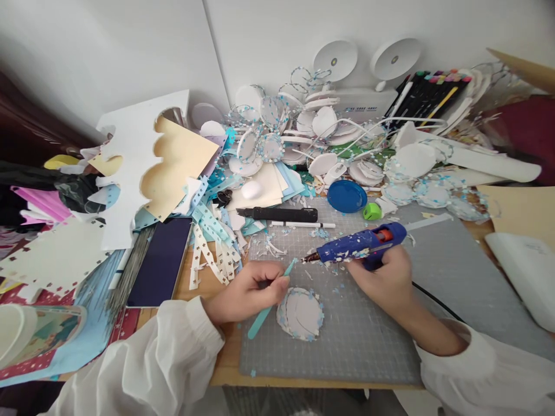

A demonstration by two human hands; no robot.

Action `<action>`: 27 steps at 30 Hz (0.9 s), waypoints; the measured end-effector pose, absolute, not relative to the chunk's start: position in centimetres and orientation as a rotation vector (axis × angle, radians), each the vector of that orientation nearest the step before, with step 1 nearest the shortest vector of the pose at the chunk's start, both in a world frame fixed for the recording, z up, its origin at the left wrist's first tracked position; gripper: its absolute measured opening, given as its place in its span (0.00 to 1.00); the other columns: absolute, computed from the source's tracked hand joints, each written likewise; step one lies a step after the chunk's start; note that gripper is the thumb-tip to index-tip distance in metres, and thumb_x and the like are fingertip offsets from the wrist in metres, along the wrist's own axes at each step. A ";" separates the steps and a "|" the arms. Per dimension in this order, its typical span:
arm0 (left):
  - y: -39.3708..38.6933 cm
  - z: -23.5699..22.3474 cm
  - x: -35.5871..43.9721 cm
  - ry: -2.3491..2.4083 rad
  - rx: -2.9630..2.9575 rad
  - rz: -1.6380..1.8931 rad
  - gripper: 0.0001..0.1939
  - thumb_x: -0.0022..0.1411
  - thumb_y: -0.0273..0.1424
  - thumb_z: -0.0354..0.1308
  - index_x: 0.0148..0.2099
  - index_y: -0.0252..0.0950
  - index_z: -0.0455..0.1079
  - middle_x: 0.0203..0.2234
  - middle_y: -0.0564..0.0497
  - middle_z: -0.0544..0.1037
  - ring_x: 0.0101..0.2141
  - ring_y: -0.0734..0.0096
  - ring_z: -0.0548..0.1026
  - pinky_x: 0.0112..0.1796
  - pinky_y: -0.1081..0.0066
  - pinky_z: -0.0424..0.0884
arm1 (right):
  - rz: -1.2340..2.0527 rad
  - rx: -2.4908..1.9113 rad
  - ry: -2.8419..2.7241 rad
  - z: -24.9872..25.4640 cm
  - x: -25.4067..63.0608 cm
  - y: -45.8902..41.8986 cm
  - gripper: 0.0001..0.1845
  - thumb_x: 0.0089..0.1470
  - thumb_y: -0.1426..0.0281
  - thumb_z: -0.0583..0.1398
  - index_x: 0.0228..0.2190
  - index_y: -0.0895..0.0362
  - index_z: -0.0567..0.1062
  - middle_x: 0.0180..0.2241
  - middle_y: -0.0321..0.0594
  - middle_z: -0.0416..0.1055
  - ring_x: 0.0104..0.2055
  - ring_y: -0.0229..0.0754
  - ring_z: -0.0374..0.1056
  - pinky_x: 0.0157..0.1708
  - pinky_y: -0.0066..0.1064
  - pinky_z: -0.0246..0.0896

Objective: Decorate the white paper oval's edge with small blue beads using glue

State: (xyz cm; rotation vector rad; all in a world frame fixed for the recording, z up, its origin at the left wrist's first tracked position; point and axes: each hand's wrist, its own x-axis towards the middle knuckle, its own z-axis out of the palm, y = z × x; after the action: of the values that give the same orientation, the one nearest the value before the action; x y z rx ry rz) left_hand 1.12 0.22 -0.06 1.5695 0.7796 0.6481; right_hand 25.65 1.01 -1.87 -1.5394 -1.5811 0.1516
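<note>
My left hand (260, 292) pinches slim teal tweezers (259, 325), their rounded end pointing down toward me. A tiny light blue piece (295, 262) shows at their tip. In my right hand (392, 277) is a blue hot glue gun (355, 245), smeared with dried bits. Its dark nozzle points left and lies very near the tweezers' tip; whether they touch I cannot tell. Just below, a round white disc (309, 315) edged with small blue pieces lies flat on the grey cutting mat (355, 352).
Behind my hands lie a black cutter knife (280, 214), a white pen (303, 225), a blue lid (347, 196) and a green sharpener-like object (372, 211). Decorated white discs (325, 121) pile at the back. A dark phone (160, 263) and punched paper strips (212, 237) sit left.
</note>
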 end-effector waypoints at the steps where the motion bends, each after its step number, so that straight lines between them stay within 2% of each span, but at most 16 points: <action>1: 0.2 -0.1 1.1 0.778 1.570 0.649 0.26 0.67 0.45 0.46 0.21 0.35 0.57 0.19 0.53 0.63 0.23 0.75 0.60 0.26 0.73 0.58 | 0.138 -1.532 -1.589 -1.9 25.6 1.0 0.12 0.38 0.63 0.61 0.17 0.52 0.63 0.10 0.28 0.56 0.13 0.37 0.56 0.15 0.29 0.53; 12: 0.3 -0.2 1.2 0.778 1.579 0.639 0.25 0.67 0.44 0.46 0.20 0.35 0.57 0.19 0.53 0.62 0.23 0.75 0.60 0.26 0.73 0.58 | 0.143 -1.540 -1.614 -1.7 25.4 1.1 0.11 0.39 0.64 0.59 0.16 0.51 0.61 0.10 0.29 0.58 0.13 0.37 0.54 0.14 0.29 0.51; 21: 0.3 -0.2 1.2 0.781 1.586 0.620 0.26 0.66 0.45 0.46 0.20 0.35 0.57 0.18 0.53 0.62 0.23 0.75 0.60 0.27 0.73 0.58 | 0.169 -1.549 -1.625 -1.7 25.5 1.0 0.07 0.39 0.65 0.58 0.18 0.52 0.63 0.12 0.31 0.61 0.15 0.38 0.57 0.16 0.29 0.54; 27: 0.2 -0.1 1.1 0.787 1.592 0.632 0.26 0.67 0.44 0.46 0.20 0.35 0.56 0.18 0.54 0.62 0.23 0.75 0.60 0.26 0.73 0.58 | 0.177 -1.554 -1.633 -1.7 25.4 1.1 0.09 0.39 0.66 0.57 0.16 0.52 0.61 0.12 0.31 0.59 0.14 0.37 0.56 0.16 0.29 0.53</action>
State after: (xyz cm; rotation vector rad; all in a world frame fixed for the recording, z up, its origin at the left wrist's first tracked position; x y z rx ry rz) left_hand 1.14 0.19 -0.12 1.5918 0.7872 0.6320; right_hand 25.38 1.08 -1.66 -1.5536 -1.6333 0.1768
